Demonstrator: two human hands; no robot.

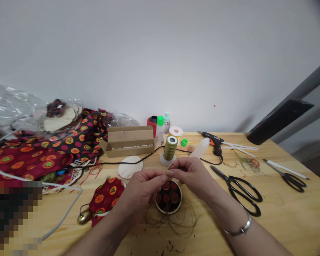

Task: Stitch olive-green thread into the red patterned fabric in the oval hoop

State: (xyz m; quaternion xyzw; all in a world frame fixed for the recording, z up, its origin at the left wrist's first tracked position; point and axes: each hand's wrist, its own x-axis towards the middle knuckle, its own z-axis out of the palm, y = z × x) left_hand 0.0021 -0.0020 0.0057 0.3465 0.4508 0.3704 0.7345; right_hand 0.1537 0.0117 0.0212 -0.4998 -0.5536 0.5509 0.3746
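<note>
My left hand (142,188) and my right hand (190,174) meet in front of me, fingertips pinched together on a thin olive thread. Loose loops of that thread (173,220) lie on the table below. Just under my fingers sits a round piece covered in dark red patterned fabric (168,197). Behind my hands stands an olive thread spool (170,148) on a white base. A red fabric pouch (106,197) with a brass bell (84,217) lies to the left of my left hand.
Large black scissors (241,190) lie right of my hand, smaller scissors (289,177) further right. A glue gun (214,141), glue bottles (160,129), cardboard box (129,141), white disc (130,166) and a pile of red patterned fabric (42,153) sit on the wooden table (282,220).
</note>
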